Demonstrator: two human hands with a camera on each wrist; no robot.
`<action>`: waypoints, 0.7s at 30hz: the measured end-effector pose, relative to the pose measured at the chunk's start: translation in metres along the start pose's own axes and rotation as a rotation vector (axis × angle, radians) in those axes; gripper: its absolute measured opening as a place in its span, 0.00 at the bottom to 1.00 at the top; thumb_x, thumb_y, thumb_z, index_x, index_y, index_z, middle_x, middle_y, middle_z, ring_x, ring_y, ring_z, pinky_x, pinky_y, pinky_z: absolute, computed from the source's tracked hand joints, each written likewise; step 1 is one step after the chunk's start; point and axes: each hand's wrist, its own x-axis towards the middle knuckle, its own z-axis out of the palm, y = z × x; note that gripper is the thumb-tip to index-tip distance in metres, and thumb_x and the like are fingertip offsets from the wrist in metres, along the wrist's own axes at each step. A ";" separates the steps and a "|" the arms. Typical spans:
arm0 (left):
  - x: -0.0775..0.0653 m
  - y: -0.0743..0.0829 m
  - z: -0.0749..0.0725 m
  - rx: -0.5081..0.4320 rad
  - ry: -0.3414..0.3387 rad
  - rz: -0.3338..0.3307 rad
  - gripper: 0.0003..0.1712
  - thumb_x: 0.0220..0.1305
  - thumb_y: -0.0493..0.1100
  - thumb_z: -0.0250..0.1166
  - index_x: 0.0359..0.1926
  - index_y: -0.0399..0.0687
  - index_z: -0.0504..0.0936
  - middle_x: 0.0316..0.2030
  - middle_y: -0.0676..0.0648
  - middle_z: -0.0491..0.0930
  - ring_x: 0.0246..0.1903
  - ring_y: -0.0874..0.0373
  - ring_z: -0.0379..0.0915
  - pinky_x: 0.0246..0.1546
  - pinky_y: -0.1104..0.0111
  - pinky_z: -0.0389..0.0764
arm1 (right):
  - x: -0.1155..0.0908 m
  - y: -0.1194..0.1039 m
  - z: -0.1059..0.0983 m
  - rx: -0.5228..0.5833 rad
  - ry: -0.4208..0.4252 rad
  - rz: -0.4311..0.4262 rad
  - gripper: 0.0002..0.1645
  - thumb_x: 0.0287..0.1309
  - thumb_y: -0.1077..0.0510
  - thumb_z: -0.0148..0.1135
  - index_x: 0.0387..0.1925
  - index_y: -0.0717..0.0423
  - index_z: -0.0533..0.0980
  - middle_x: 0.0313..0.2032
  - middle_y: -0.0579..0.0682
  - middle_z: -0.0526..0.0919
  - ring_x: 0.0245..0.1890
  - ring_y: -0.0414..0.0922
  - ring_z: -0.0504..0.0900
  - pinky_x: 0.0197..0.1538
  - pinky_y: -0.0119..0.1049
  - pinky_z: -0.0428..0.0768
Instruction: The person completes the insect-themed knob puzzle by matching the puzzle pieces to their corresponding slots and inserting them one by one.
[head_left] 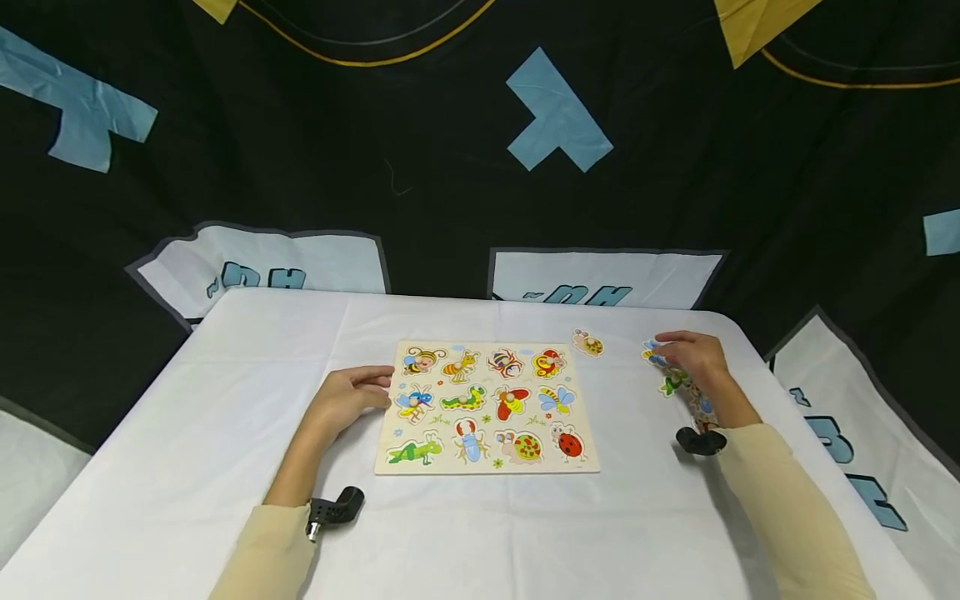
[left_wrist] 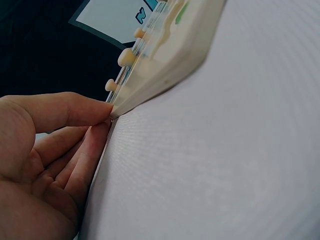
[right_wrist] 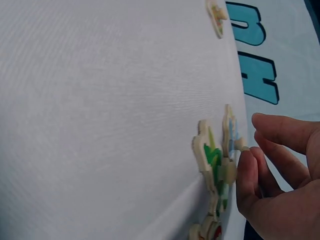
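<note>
A wooden peg puzzle board [head_left: 480, 408] with insect pictures lies in front of me, several small knobs standing up from it. At its left edge my left hand [head_left: 348, 400] pinches the board between thumb and fingers, as the left wrist view shows at close range. My right hand [head_left: 693, 357] hovers over loose puzzle pieces on the right. Its parted thumb and fingers are beside the knob of a blue piece [right_wrist: 230, 132], partly hidden in the head view. Just nearer lies a green piece [head_left: 672, 382], with more pieces [head_left: 702, 410] partly covered by the wrist.
A loose snail piece [head_left: 588, 342] lies by the board's far right corner. White cloth covers the table [head_left: 465, 533]. Behind it hangs a dark curtain [head_left: 450, 167] with blue and yellow shapes. Each wrist wears a small black camera [head_left: 701, 441].
</note>
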 end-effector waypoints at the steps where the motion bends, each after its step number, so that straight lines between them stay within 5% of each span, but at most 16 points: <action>1: 0.000 0.000 0.000 -0.002 0.002 -0.008 0.35 0.55 0.36 0.71 0.66 0.45 0.78 0.56 0.42 0.83 0.50 0.56 0.82 0.60 0.58 0.71 | 0.001 0.001 0.000 0.001 0.001 0.006 0.30 0.66 0.53 0.61 0.67 0.59 0.73 0.73 0.63 0.66 0.69 0.61 0.70 0.72 0.55 0.64; 21: 0.000 0.002 0.001 0.002 0.018 -0.012 0.34 0.54 0.35 0.71 0.65 0.46 0.79 0.54 0.42 0.83 0.50 0.54 0.81 0.61 0.57 0.70 | 0.007 0.012 0.005 -0.033 0.060 0.062 0.29 0.67 0.52 0.61 0.67 0.58 0.75 0.68 0.64 0.72 0.65 0.57 0.71 0.61 0.48 0.70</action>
